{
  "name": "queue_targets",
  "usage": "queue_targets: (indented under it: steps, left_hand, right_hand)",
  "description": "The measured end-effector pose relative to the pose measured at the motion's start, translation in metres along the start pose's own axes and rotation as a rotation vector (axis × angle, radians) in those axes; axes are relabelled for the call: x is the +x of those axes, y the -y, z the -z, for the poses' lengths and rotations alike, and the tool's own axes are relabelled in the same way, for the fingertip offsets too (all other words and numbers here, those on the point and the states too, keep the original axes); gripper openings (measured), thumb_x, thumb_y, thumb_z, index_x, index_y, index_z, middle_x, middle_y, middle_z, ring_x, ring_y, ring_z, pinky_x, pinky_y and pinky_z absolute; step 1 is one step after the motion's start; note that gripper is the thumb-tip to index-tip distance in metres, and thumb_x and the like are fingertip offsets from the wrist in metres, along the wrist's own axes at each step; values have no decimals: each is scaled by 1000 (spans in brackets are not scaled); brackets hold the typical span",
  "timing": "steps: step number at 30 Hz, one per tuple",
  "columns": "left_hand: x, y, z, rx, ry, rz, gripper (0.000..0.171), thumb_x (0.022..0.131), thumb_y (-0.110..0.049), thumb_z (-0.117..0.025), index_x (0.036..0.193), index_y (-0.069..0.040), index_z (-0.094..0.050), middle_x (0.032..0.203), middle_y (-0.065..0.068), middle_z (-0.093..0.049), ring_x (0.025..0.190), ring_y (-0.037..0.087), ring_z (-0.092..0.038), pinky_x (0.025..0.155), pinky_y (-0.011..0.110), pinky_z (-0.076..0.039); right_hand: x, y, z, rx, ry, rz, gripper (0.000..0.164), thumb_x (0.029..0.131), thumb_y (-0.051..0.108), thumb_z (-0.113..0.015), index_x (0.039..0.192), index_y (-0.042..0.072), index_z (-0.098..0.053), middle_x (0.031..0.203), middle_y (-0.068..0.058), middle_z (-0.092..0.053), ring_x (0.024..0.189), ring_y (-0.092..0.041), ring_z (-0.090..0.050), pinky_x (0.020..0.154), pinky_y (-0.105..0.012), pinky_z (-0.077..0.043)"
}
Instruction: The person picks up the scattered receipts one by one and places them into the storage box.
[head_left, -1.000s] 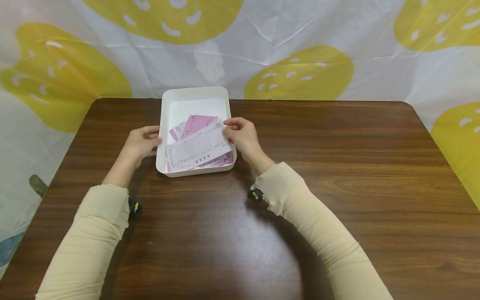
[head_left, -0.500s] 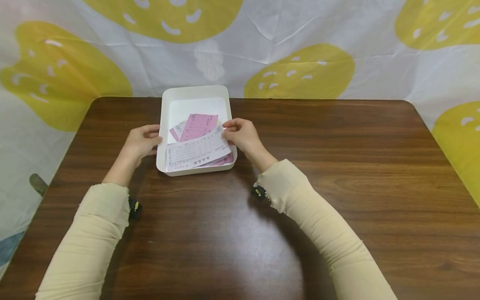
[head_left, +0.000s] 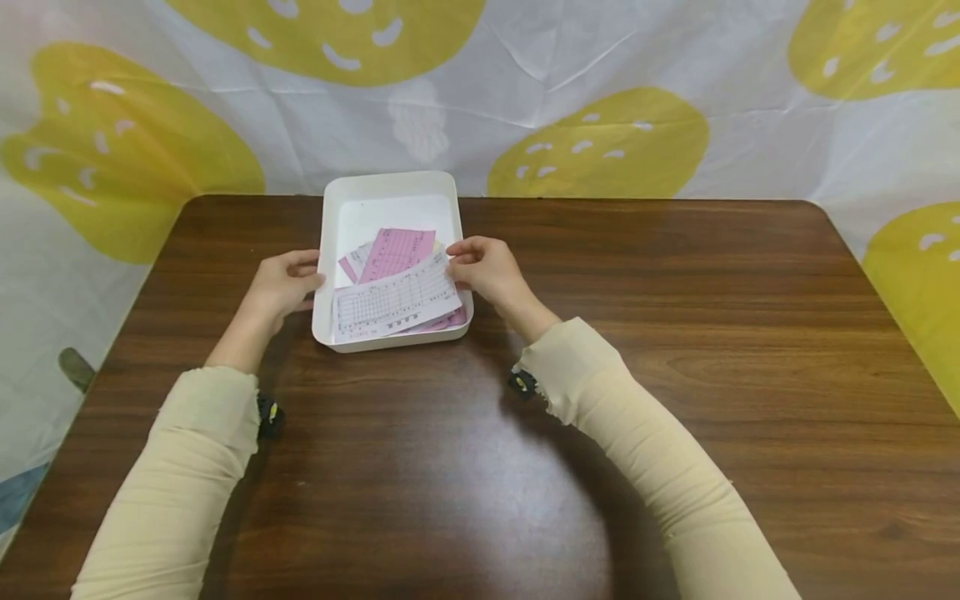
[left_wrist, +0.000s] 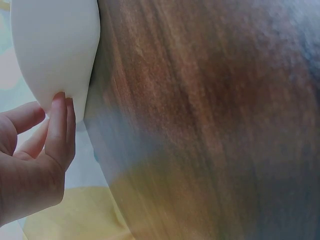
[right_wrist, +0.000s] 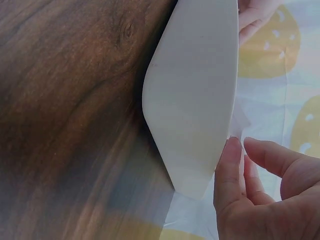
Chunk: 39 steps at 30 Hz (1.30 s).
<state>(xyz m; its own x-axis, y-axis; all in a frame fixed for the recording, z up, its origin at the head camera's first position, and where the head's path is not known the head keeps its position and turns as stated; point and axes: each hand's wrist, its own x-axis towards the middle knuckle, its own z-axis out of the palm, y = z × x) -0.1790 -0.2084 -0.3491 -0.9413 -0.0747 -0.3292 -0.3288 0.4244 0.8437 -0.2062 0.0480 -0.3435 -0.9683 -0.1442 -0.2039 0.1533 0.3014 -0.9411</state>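
Observation:
A shallow white plastic tray (head_left: pixel 397 208) stands on the table and holds a loose pile of printed paper slips. On top lies a white slip (head_left: pixel 390 300) with a printed grid, its right end bent upward. My right hand (head_left: pixel 487 267) pinches that end between thumb and fingers at the tray's right rim. Behind the white slip a pink slip (head_left: pixel 401 254) shows, with more slips partly hidden beneath. My left hand (head_left: pixel 277 287) holds the tray's left side; in the left wrist view its fingertips (left_wrist: pixel 59 97) press the outer wall, with the thumb at the rim.
The brown wood-grain table (head_left: pixel 637 375) extends widely to the right and in front of the tray. A white cloth (head_left: pixel 465 142) with yellow shapes hangs behind the table's back edge, near the tray's far end.
The white slip's right end has bent more and its top edge has dropped slightly, baring more of the pink slip. My right forearm has shifted a little right; my left hand stays put.

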Motion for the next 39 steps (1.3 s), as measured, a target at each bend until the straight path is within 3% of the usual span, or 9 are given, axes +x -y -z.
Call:
queue_targets:
  steps: [9,18,31,39]
  left_hand:
    - [0,0,0,0,4,8,53,99,-6,-43,149,0,-27,144,28,-41,126,35,-46,104,47,-48]
    - [1,3,1,2,0,12,53,99,-7,-43,149,-1,-27,144,28,-42,125,34,-47,104,48,-48]
    - [4,4,2,3,3,15,53,100,-6,-43,149,-1,-27,144,27,-41,126,34,-46,104,47,-48]
    - [6,5,1,1,1,11,53,99,-6,-43,149,-1,-27,144,28,-41,126,35,-46,104,48,-48]
  right_hand:
    - [-3,0,5,-7,28,17,29,86,-6,-61,115,-8,-61,95,-13,-62,79,-10,-56,80,-30,-61]
    - [-5,-1,9,-28,55,27,29,86,-6,-60,115,-9,-60,107,-24,-65,78,-11,-58,74,-24,-60]
    - [-4,-6,17,-36,59,32,29,89,-3,-60,117,-9,-60,113,-27,-65,87,-15,-61,84,-32,-60]
    - [-7,-9,36,-11,45,70,28,91,-2,-58,117,-12,-58,108,-29,-63,73,-5,-59,75,-23,-60]
